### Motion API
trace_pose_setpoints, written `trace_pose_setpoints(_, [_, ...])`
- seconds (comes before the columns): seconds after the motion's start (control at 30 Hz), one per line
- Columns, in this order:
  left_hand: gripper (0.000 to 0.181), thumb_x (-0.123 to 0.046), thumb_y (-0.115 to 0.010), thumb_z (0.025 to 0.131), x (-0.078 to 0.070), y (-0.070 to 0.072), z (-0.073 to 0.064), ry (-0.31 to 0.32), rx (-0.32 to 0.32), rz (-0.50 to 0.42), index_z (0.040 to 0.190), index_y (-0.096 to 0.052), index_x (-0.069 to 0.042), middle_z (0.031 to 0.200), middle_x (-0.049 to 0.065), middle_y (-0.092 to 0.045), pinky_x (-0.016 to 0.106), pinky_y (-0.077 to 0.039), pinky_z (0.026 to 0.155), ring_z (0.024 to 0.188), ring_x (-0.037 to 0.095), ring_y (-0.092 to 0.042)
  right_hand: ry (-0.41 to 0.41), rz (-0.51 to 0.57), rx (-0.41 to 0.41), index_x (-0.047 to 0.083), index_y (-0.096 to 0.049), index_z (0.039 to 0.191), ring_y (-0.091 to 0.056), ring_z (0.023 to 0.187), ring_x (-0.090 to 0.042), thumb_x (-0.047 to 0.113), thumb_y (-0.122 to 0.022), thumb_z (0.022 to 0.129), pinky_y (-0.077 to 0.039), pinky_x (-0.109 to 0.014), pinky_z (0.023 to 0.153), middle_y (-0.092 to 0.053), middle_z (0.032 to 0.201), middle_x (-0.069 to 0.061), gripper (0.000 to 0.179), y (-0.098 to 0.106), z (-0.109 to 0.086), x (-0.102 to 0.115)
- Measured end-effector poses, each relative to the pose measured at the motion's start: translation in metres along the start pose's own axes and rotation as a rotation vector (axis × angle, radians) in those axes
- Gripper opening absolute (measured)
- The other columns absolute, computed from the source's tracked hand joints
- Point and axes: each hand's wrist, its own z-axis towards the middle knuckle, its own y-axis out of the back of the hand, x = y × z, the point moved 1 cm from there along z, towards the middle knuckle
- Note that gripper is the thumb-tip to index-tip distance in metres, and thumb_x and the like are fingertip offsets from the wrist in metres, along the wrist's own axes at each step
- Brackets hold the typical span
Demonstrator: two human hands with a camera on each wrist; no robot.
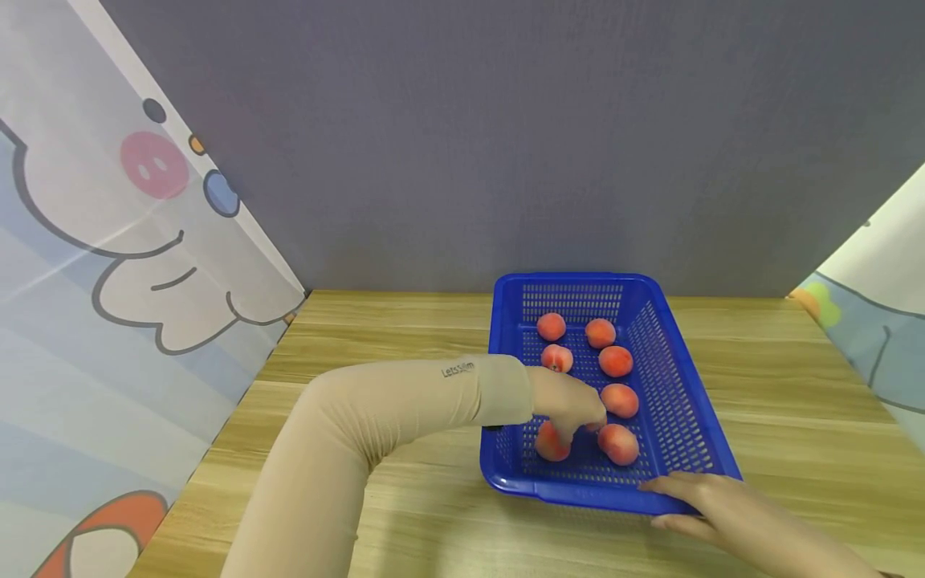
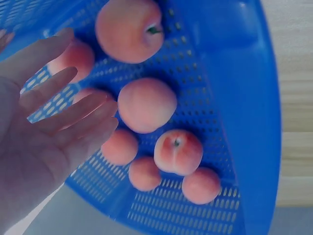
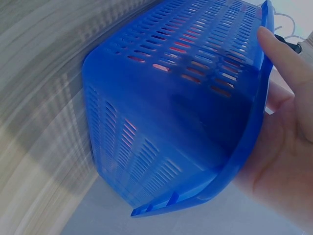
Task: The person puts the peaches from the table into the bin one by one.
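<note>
A blue plastic basket [image 1: 690, 377] with slotted walls stands on the wooden table and holds several peaches [image 1: 617, 445]. My left hand [image 1: 567, 397] reaches down into it from the left, among the fruit. In the left wrist view the fingers of this left hand [image 2: 63, 112] are extended and spread, with nothing in the palm; their tips overlap a peach [image 2: 85, 110] and come close to another peach [image 2: 146, 105]. At the near right corner my right hand [image 1: 711, 506] grips the basket's rim, thumb on the outside [image 3: 283, 54] and fingers over the inner side.
A grey wall panel [image 1: 462, 144] rises behind the table [image 1: 405, 321]. Cartoon-printed curtains hang at the left [image 1: 94, 241] and right [image 1: 882, 321]. The basket's far rim sits near the table's back edge.
</note>
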Motion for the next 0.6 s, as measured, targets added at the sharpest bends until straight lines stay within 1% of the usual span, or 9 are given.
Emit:
trace_pose_setpoints(0.07, [0.037, -0.017, -0.07, 0.074, 0.002, 0.001, 0.003, -0.027, -0.018, -0.014, 0.109, -0.058, -0.023, 0.099, -0.011, -0.056, 0.014, -0.04, 0.076, 0.084, 0.004, -0.05, -0.024, 0.009, 0.035, 0.012, -0.063, 0.099, -0.061, 0.078, -0.008, 0.033, -0.06, 0.081, -0.05, -0.03, 0.06, -0.065, 0.088, 0.002, 0.028, 0.0, 0.0, 0.0])
trace_pose_setpoints(0.13, [0.042, -0.018, -0.069, 0.076, 0.004, 0.005, 0.002, -0.037, -0.041, 0.02, 0.115, -0.055, -0.02, 0.107, -0.009, -0.055, 0.014, -0.039, 0.08, 0.091, 0.004, -0.049, -0.034, 0.013, 0.051, 0.012, -0.063, 0.1, -0.061, 0.078, -0.009, 0.033, -0.06, 0.081, -0.05, -0.031, 0.06, -0.065, 0.088, 0.001, 0.029, 0.0, 0.0, 0.0])
trace_pose_setpoints(0.23, [0.044, -0.02, -0.069, 0.076, 0.007, 0.012, -0.002, -0.03, -0.072, 0.029, 0.117, -0.054, -0.019, 0.111, -0.008, -0.054, 0.014, -0.039, 0.082, 0.094, 0.004, -0.05, -0.038, 0.014, 0.056, 0.011, -0.063, 0.1, -0.061, 0.078, -0.009, 0.034, -0.06, 0.081, -0.05, -0.031, 0.06, -0.065, 0.088, 0.002, 0.029, 0.0, 0.0, -0.001])
trace_pose_setpoints(0.33, [0.045, -0.02, -0.069, 0.076, 0.012, 0.019, -0.009, -0.024, -0.102, 0.006, 0.118, -0.054, -0.019, 0.111, -0.006, -0.055, 0.017, -0.04, 0.082, 0.092, 0.006, -0.05, -0.005, 0.0, 0.017, 0.011, -0.064, 0.098, -0.061, 0.077, -0.008, 0.033, -0.062, 0.08, -0.05, -0.029, 0.059, -0.065, 0.087, 0.003, 0.028, 0.0, -0.001, -0.001])
trace_pose_setpoints(0.43, [0.043, -0.018, -0.066, 0.078, 0.02, 0.024, -0.018, -0.025, -0.149, 0.002, 0.119, -0.053, -0.018, 0.116, -0.004, -0.053, 0.019, -0.039, 0.086, 0.1, 0.008, -0.049, 0.027, -0.024, -0.03, 0.012, -0.064, 0.096, -0.06, 0.076, -0.006, 0.032, -0.063, 0.078, -0.049, -0.028, 0.058, -0.065, 0.086, 0.005, 0.027, 0.0, -0.001, -0.001])
trace_pose_setpoints(0.53, [0.043, -0.019, -0.064, 0.08, 0.028, 0.028, -0.028, -0.031, -0.2, -0.02, 0.121, -0.052, -0.015, 0.119, -0.001, -0.052, 0.019, -0.038, 0.088, 0.104, 0.009, -0.047, 0.024, -0.029, -0.032, 0.012, -0.064, 0.096, -0.06, 0.075, -0.005, 0.032, -0.063, 0.079, -0.049, -0.028, 0.058, -0.065, 0.085, 0.006, 0.027, 0.0, 0.0, -0.001])
trace_pose_setpoints(0.6, [0.043, -0.021, -0.064, 0.08, 0.034, 0.028, -0.034, -0.037, -0.241, -0.036, 0.121, -0.052, -0.014, 0.115, 0.001, -0.054, 0.019, -0.038, 0.086, 0.101, 0.009, -0.048, 0.014, -0.025, -0.018, 0.012, -0.064, 0.096, -0.06, 0.075, -0.006, 0.033, -0.062, 0.079, -0.049, -0.028, 0.058, -0.064, 0.086, 0.006, 0.027, -0.001, 0.0, 0.0])
